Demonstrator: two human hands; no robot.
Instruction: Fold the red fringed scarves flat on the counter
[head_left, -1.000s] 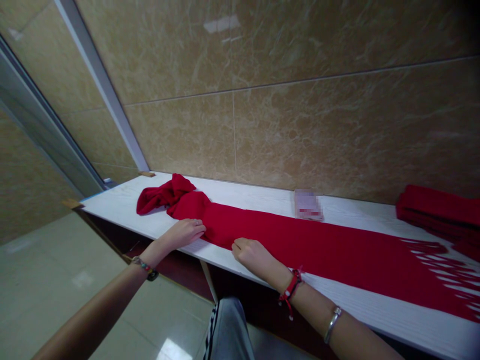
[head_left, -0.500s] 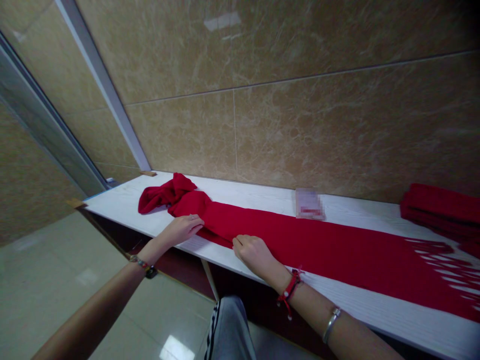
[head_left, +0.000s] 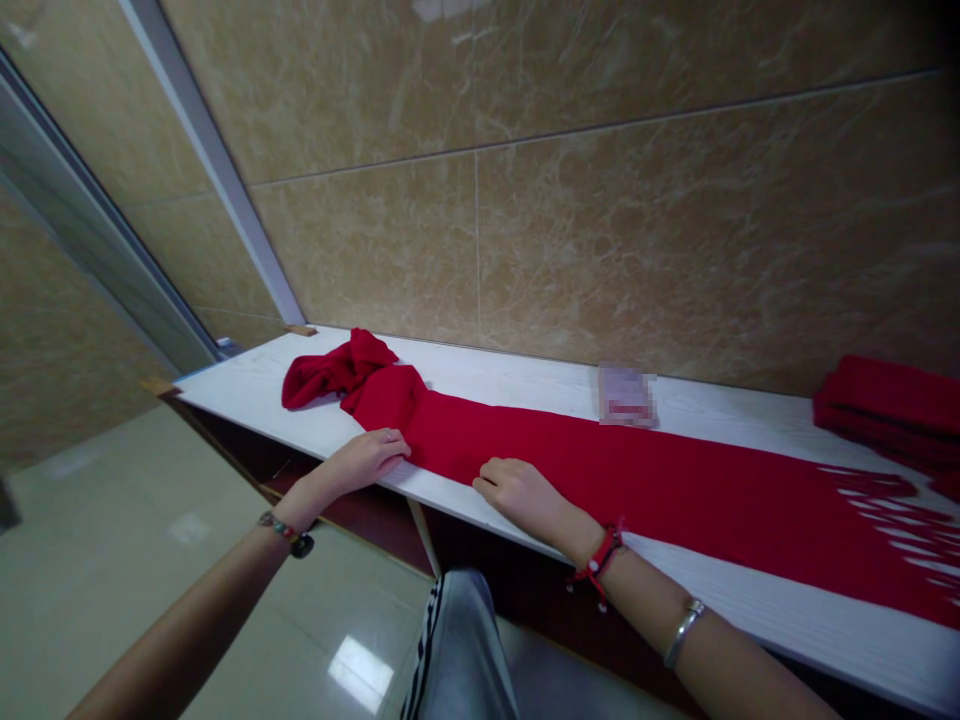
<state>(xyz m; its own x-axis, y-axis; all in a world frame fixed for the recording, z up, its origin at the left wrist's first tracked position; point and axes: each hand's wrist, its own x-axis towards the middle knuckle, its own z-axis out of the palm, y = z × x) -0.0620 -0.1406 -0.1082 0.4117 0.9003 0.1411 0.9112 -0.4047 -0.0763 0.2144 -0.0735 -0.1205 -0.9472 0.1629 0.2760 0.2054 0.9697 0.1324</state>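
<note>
A long red scarf (head_left: 660, 480) lies stretched along the white tabletop, its fringe at the right end. Its left end is bunched in a loose heap. My left hand (head_left: 373, 455) has its fingers closed at the scarf's near edge, just right of the heap. Farther right on that same edge, my right hand (head_left: 521, 492) is closed too, its fingertips bent down onto the fabric. Between the two hands the edge lies flat. My fingers partly hide the cloth under them.
Behind the scarf lies a small blurred packet (head_left: 627, 395). A stack of folded red cloth (head_left: 889, 410) sits at the back right. A tan tiled wall (head_left: 600, 230) runs along the table's back edge. Dark open shelves are below.
The scarf's near edge between my hands was lifted a little and now lies flat. My right hand has shifted slightly right. The view has tilted a little.
</note>
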